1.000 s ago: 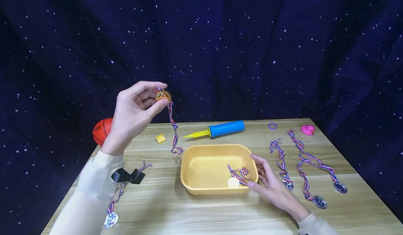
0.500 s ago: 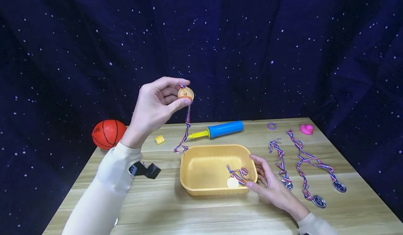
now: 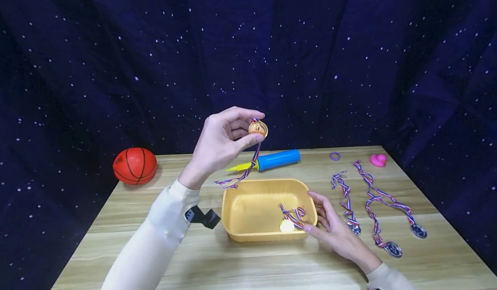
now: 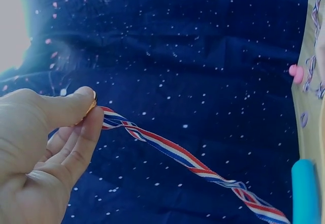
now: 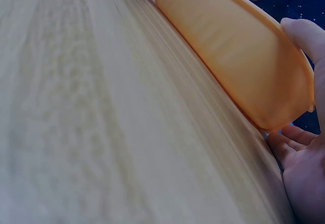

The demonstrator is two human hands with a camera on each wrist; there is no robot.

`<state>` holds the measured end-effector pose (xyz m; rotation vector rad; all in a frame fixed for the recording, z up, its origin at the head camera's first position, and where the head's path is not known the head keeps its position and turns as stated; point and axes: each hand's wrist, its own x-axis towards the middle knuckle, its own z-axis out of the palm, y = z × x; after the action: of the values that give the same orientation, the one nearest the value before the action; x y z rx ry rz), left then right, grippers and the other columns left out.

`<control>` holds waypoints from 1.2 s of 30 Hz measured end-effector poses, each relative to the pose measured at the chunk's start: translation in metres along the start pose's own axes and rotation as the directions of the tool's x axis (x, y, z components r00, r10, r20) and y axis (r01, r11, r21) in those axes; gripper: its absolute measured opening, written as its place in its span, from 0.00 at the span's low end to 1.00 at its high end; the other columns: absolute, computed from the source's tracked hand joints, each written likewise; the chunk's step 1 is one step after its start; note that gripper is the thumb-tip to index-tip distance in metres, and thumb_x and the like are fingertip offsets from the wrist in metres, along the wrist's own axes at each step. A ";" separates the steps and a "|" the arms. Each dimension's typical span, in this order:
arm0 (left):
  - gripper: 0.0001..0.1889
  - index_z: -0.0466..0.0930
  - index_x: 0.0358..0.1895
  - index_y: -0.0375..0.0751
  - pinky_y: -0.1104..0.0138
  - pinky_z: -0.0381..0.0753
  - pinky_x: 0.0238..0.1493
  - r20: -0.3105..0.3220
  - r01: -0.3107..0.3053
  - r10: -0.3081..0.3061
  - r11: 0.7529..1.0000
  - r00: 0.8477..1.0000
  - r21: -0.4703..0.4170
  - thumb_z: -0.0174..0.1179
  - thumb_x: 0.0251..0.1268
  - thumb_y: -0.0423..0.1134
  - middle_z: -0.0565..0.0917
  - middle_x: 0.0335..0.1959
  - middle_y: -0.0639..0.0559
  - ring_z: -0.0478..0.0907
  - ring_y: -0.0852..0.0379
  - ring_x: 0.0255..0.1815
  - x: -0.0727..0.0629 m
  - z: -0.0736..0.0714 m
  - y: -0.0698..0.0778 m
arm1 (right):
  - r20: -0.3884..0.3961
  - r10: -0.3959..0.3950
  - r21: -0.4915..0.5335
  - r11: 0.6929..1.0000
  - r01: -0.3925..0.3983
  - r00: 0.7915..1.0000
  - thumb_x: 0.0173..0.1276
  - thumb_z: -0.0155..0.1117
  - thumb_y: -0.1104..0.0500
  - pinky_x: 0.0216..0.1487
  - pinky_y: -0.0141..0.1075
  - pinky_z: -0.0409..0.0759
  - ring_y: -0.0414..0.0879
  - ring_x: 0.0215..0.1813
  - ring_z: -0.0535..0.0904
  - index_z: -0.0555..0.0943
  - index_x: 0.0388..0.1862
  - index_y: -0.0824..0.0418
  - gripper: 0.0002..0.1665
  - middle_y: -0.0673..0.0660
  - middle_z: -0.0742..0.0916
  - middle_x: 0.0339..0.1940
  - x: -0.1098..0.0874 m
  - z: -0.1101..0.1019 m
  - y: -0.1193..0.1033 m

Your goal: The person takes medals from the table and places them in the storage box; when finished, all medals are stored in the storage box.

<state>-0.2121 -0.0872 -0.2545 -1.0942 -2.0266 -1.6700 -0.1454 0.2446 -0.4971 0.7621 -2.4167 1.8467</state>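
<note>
My left hand [image 3: 227, 141] pinches a gold medal [image 3: 258, 129] between thumb and fingers, above the back of a yellow plastic basin [image 3: 248, 237]. Its red, white and blue ribbon hangs down, the end lying across the view of the basin's back left corner. The left wrist view shows the medal [image 4: 91, 107] mostly hidden by the fingers, with the twisted ribbon [image 4: 177, 155] trailing away. My right hand [image 3: 335, 229] holds the basin's right end, thumb on the rim, fingers along the side. Inside the basin, near that end, lies another gold medal [image 3: 287, 225] with a bunched ribbon.
Three silver medals lie right of the basin, including one silver medal [image 3: 394, 249] nearest me. Behind are a blue and yellow hand pump [image 3: 278, 159], a purple ring [image 3: 335, 156] and a pink rubber duck [image 3: 378, 160]. A red basketball [image 3: 134, 165] sits at the back left.
My left hand has carried the gold medal rightward, from left of the basin to above its back, first rising a little and then lowering. The right hand and the basin have stayed put.
</note>
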 end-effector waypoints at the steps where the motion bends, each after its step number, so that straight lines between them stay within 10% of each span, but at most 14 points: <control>1: 0.23 0.88 0.61 0.33 0.60 0.95 0.49 0.005 0.003 -0.003 1.000 1.000 -0.008 0.78 0.63 0.21 0.93 0.48 0.44 0.93 0.50 0.41 -0.001 0.003 -0.001 | 0.001 0.000 0.001 1.000 0.000 1.000 0.78 0.72 0.66 0.80 0.28 0.71 0.68 0.81 0.71 0.56 0.90 0.57 0.50 0.69 0.71 0.82 0.000 0.000 0.000; 23: 0.20 0.90 0.59 0.37 0.59 0.95 0.51 0.083 0.159 -0.155 0.986 0.984 -0.052 0.80 0.63 0.25 0.91 0.48 0.46 0.89 0.52 0.45 -0.039 0.063 -0.057 | 0.008 -0.005 0.001 1.000 0.005 1.000 0.79 0.72 0.65 0.80 0.28 0.70 0.69 0.81 0.71 0.56 0.91 0.55 0.51 0.68 0.71 0.83 0.001 -0.001 0.002; 36: 0.26 0.89 0.62 0.34 0.66 0.94 0.48 0.153 0.390 -0.388 0.921 0.909 0.021 0.81 0.58 0.21 0.92 0.53 0.45 0.91 0.55 0.47 -0.084 0.074 -0.104 | 0.005 -0.001 0.004 1.000 0.001 1.000 0.78 0.74 0.64 0.80 0.27 0.70 0.71 0.81 0.70 0.56 0.91 0.56 0.52 0.70 0.71 0.83 0.000 -0.001 0.002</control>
<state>-0.2120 -0.0524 -0.4037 -0.8858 -2.4709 -1.8248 -0.1465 0.2459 -0.4986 0.7695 -2.4161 1.8514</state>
